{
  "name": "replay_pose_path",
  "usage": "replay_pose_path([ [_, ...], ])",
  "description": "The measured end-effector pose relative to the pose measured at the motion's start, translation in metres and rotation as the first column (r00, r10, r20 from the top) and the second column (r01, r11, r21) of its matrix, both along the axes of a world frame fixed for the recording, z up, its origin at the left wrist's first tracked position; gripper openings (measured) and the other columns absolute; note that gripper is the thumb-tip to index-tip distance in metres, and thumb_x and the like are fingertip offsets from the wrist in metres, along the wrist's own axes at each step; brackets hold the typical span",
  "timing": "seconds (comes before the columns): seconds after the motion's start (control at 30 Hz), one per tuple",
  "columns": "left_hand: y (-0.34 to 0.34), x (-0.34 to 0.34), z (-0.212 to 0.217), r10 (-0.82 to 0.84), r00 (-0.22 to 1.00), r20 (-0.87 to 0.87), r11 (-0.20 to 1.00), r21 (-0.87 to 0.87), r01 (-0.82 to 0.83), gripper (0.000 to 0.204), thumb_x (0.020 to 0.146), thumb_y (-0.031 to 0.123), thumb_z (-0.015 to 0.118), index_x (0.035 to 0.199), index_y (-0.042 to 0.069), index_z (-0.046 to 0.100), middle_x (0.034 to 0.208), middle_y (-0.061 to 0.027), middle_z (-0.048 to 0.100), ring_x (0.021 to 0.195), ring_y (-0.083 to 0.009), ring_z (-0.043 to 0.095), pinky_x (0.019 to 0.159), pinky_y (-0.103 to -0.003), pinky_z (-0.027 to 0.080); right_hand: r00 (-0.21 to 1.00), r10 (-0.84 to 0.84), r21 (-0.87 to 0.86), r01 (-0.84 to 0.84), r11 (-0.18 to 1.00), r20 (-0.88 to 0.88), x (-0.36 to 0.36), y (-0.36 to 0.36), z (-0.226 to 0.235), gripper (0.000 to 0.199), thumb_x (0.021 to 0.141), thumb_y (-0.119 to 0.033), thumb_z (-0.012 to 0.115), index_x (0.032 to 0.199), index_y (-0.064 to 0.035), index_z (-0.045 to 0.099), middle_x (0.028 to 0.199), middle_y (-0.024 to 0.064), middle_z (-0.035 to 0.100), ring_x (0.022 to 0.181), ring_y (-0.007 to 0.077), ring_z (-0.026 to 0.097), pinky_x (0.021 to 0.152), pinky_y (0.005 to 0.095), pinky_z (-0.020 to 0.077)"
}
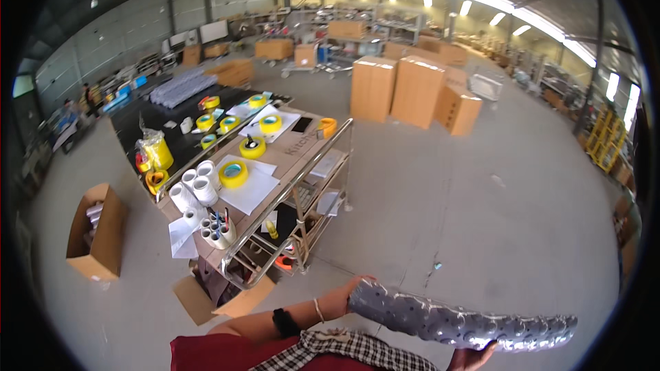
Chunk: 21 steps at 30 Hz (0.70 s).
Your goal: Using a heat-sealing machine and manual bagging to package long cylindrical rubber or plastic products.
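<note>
Across the lower right I hold a long grey bumpy panel [460, 323], shiny as if wrapped in clear film and dotted with dark round spots. My left hand [346, 295] grips its left end, with most of the fingers hidden behind it. Under its near edge, right of the middle, is my right hand [473, 357], closed against the panel with the thumb showing. Ahead and left stands a metal-railed cart [302, 154] topped with cardboard. On it lie yellow tape rolls [234, 174], white rolls [204, 190], paper sheets [251, 196] and a pen holder [218, 230].
A black table [130, 124] behind the cart bears a stack of similar grey pieces [182, 88]. Open cardboard boxes [110, 233] stand on the floor at left and below the cart. Tall cartons [418, 89] stand farther off, and a yellow rack [605, 139] is at far right.
</note>
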<state>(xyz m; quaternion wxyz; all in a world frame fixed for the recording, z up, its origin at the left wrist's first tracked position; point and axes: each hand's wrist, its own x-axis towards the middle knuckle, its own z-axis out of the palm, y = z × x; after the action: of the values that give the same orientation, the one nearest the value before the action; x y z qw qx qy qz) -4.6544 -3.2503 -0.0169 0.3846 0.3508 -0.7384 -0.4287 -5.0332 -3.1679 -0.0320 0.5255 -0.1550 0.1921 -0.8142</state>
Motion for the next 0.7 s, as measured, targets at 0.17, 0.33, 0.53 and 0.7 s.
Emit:
replay_pose_path([
  [0.17,-0.139,0.009,-0.025,0.491,0.440,-0.752,0.603,0.658,0.451,0.062,0.099,0.057,0.046,0.131,0.003,0.046,0.122,-0.0126,0.060,0.110,-0.0239,0.063,0.098,-0.039,0.051,0.962,0.262,0.004,-0.262,0.965,-0.073,0.004,-0.193,0.020,0.073,0.076,-0.037,0.082,0.135,-0.0062,0.054,0.139,0.0139,0.055,0.131,0.0345,0.047,0.112,0.0571,0.0324],
  [0.33,-0.287,0.013,-0.036,0.564,0.481,-0.671,0.552,0.740,0.385,0.065,0.100,0.059,0.038,0.129,0.002,0.049,0.117,-0.0147,0.063,0.108,-0.0267,0.064,0.097,-0.042,0.050,0.883,0.395,-0.064,-0.423,0.904,-0.256,0.026,-0.371,0.036,0.067,0.083,-0.039,0.077,0.138,-0.0096,0.052,0.142,0.0124,0.052,0.133,0.0338,0.044,0.115,0.0531,0.0308],
  [0.53,-0.505,0.006,-0.056,0.581,0.479,-0.659,0.563,0.750,0.349,0.063,0.099,0.057,0.043,0.131,0.003,0.047,0.124,-0.0151,0.060,0.115,-0.0287,0.061,0.100,-0.045,0.048,0.918,0.257,-0.093,-0.297,0.950,-0.302,0.021,-0.573,0.037,0.091,0.077,-0.039,0.081,0.149,-0.0052,0.036,0.145,0.0109,0.048,0.133,0.0313,0.046,0.113,0.0514,0.0339],
  [0.7,-0.697,0.014,-0.013,0.429,0.459,-0.778,0.606,0.625,0.493,0.057,0.099,0.056,0.046,0.127,0.006,0.049,0.123,-0.0119,0.059,0.114,-0.0260,0.060,0.099,-0.043,0.049,0.921,0.181,-0.283,-0.286,0.916,-0.346,0.030,-0.738,0.076,0.099,0.078,-0.036,0.080,0.155,-0.0094,0.023,0.159,0.0105,0.027,0.146,0.0316,0.027,0.116,0.0579,0.0294],
])
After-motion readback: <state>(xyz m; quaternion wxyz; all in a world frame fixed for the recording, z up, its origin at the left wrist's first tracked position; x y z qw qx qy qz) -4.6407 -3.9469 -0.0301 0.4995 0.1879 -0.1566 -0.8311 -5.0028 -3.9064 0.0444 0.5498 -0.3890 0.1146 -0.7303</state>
